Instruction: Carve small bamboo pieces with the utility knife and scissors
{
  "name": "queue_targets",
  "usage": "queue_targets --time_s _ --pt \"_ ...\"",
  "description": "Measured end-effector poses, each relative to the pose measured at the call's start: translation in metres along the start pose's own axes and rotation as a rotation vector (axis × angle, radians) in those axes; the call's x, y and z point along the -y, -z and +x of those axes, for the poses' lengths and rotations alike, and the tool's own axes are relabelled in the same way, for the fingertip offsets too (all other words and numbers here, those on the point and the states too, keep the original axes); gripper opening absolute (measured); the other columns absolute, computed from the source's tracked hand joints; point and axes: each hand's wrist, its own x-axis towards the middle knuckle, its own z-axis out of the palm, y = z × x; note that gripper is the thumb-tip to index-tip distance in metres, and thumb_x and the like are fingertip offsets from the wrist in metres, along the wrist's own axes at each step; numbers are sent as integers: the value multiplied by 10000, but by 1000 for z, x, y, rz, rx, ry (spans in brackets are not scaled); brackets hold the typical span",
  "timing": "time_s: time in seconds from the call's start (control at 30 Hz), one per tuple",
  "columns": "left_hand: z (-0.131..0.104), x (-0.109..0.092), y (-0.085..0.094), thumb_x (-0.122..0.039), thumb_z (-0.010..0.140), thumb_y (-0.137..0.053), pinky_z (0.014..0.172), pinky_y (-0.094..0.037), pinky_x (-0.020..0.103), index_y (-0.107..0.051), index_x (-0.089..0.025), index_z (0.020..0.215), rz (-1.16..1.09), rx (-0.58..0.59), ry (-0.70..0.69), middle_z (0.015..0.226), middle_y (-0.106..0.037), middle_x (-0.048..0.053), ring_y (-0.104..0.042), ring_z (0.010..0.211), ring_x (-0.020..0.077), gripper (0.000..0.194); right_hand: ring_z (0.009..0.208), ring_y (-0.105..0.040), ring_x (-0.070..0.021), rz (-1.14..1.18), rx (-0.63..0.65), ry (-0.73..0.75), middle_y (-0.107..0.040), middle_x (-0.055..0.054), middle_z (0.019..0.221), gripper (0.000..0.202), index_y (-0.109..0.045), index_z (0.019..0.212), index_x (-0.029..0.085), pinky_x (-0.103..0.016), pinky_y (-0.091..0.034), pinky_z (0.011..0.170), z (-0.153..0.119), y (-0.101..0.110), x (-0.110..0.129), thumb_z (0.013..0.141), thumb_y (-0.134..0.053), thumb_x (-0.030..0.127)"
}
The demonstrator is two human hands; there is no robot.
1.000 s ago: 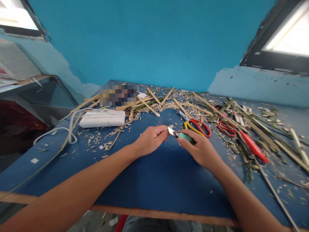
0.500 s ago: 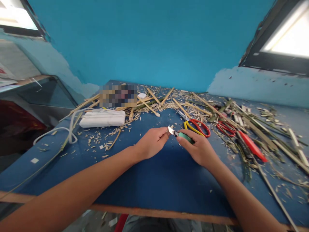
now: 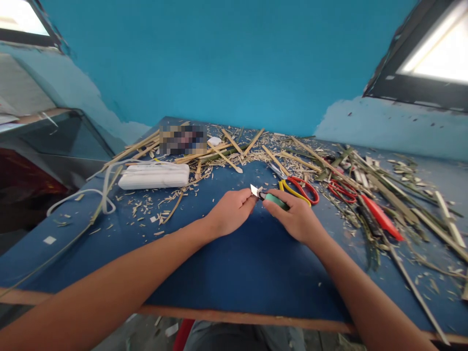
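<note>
Gripping the green-handled knife [image 3: 273, 199] in the right hand [image 3: 292, 217], fingers closed round it; left hand [image 3: 230, 212] pinching something too small to identify at the blade — hands now drawn closer than before; trimming continuing.

Both forearms bare, no sleeves; grey clothing, perhaps trousers, below.

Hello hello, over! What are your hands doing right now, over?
Right hand gripping green-handled knife. Left hand pinching something tiny at the blade tip, too small to tell. Red-and-yellow scissors just beyond, bamboo strips right. Blue table.
</note>
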Motion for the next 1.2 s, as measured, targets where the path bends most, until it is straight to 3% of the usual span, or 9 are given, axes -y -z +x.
queue_targets --time_s 0.23,0.57,0.83,1.07,1.2 --pt "1 -1 2 -307 869 -366 496 -302 217 -506 -160 630 -11 4 50 537 -512 -30 -454 495 93 314 915 -620 -225 -35 -45 62 -671 -32 1045 385 -642 1081 268 -357 -464 810 -1 -1 0 773 -550 479" --pt "4 5 1 -333 896 -330 569 -351 221 -528 -157 673 -35 5 21 619 -573 -12 -507 579 105 346 926 -616 -235 -132 -185 47 -667 -36 1049 345 -655 1066 283 -331 -468 758 -5 -10 10 781 -561 452" --pt "5 6 6 -332 888 -348 558 -349 209 -535 -158 671 -66 69 -4 609 -563 -18 -487 561 93 336 886 -624 -205 -65 -71 55 -665 -13 1038 352 -642 1075 283 -321 -461 788 -3 -1 3 775 -566 450" --pt "11 15 6 -383 873 -365 541 -376 199 -538 -159 746 -254 187 61 621 -571 -11 -483 547 88 310 915 -624 -234 -96 -2 35 -676 -6 1037 338 -657 1045 315 -340 -475 749 0 11 -5 758 -567 470" --pt "12 15 5 -418 880 -345 531 -372 200 -541 -158 760 -224 169 58 617 -569 -9 -473 534 89 347 942 -618 -240 -110 -9 19 -675 -3 1055 336 -661 1032 315 -332 -472 745 1 12 -6 758 -564 483"
